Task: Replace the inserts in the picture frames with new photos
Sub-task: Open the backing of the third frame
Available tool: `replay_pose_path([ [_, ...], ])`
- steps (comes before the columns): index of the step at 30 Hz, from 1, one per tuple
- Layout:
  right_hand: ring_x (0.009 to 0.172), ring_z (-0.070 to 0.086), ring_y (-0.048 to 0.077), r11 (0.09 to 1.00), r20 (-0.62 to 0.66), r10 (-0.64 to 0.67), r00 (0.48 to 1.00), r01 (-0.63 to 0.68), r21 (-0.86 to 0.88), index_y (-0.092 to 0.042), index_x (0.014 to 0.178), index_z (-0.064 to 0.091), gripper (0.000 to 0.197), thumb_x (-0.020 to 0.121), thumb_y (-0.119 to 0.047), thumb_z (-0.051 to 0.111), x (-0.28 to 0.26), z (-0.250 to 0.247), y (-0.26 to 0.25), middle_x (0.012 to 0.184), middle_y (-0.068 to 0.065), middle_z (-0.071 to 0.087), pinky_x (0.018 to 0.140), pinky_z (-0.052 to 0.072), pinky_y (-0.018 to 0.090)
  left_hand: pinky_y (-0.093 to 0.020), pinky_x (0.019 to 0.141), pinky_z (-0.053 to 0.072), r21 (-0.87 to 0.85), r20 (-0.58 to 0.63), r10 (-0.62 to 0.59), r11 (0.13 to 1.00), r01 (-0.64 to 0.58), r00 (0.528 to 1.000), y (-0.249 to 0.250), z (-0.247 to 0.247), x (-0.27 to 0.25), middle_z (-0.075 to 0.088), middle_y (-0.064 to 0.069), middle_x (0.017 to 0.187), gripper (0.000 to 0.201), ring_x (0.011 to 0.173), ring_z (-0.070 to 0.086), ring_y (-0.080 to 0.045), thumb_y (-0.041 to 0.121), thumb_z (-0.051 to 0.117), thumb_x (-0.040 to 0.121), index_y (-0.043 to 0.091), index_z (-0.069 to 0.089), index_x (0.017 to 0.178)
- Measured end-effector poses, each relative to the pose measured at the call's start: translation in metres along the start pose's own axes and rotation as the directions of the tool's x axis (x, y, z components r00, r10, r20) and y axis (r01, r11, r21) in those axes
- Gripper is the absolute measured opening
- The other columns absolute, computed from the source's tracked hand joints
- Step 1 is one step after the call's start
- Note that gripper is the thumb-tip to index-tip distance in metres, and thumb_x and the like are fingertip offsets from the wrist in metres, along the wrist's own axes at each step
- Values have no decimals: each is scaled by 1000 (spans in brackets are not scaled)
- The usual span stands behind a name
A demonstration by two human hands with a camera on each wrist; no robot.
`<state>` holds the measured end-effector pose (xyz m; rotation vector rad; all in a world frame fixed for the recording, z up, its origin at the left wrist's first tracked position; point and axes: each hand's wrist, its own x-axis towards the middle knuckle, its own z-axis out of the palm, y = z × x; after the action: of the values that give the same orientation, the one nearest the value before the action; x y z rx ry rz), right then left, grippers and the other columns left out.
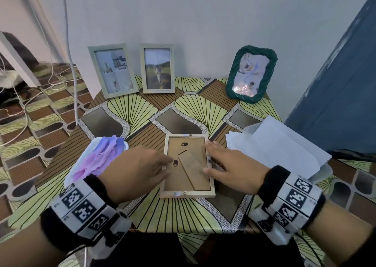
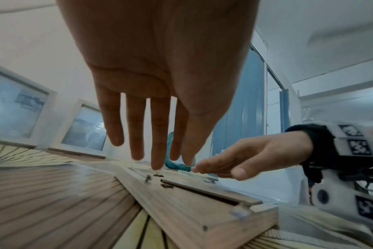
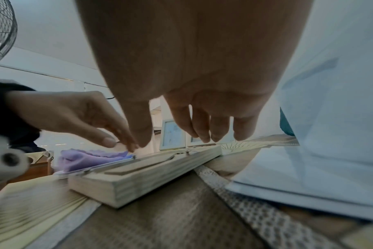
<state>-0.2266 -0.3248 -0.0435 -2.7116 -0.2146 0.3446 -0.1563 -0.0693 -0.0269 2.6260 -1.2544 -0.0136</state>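
Note:
A light wooden picture frame (image 1: 188, 193) lies face down at the table's middle, its brown backing board (image 1: 183, 177) and folded stand facing up. My left hand (image 1: 162, 166) reaches over the frame's left edge with straight fingers, the tips by a black turn clip (image 1: 175, 163). My right hand (image 1: 215, 156) hovers at the right edge, fingers extended and holding nothing. In the left wrist view the left fingers (image 2: 158, 151) point down at the backing. In the right wrist view the right fingers (image 3: 202, 128) hang just above the frame (image 3: 149, 175).
Two pale frames (image 1: 110, 70) (image 1: 157, 68) and a green frame (image 1: 251, 74) stand against the back wall. A purple-pink frame (image 1: 97, 158) lies left of my left hand. White sheets (image 1: 274, 144) lie at the right. Cables run over the floor at left.

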Motion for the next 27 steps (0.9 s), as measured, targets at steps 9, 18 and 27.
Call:
replay_pose_path([
  [9,148,-11,2,997,115,6,993,2,-71,-20,157,-4,104,85,-67,55,-14,10,3,164,-8,-10,123,3,27,-40,119,27,146,415,151,962,-230,897,6,15,51,12,4,163,60,150,9,-14,30,40,96,39,18,151],
  [18,151,3,9,993,66,-1,998,9,-116,-17,157,7,113,75,-72,63,-8,5,2,165,-2,5,123,7,30,-25,64,42,-5,288,167,985,-173,943,11,7,63,53,10,97,29,71,49,-10,28,44,95,23,35,122],
  [27,147,24,16,993,57,17,998,-10,-116,-20,155,21,112,68,-65,75,-2,-3,-6,163,-2,19,118,28,33,-16,54,33,-172,158,91,983,-63,983,10,18,52,54,8,83,20,63,51,-5,19,44,100,30,33,114],
])
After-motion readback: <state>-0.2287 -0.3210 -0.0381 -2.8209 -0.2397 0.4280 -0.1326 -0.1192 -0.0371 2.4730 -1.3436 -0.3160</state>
